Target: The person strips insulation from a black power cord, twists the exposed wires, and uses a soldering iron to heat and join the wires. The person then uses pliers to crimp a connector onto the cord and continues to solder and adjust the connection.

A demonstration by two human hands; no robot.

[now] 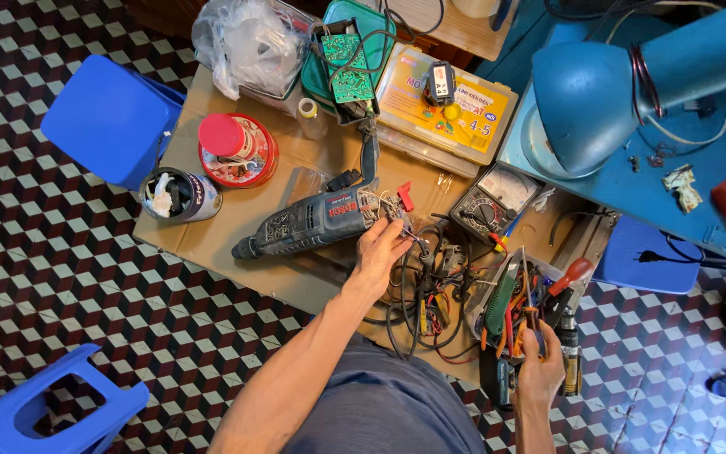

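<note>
A red, white and black checked tile floor [86, 277] is seen below a brown cardboard-covered low table [237, 214]. The right hand [539, 370] is closed around a thin orange-handled tool [531, 315] over a tool tray [506, 294]. The left hand [380, 252] pinches wires [413, 235] at the dark blue-grey power drill [313, 220]. Farther off, a red round tin [239, 150] is seen.

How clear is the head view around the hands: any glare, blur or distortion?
Head view: even, soft light with faint shadows; the left hand at the blue-grey power drill is sharp, and the right hand holding pliers shows no motion blur; mild glare on the blue metal lamp shade; slight wide-angle bending at edges.
</note>
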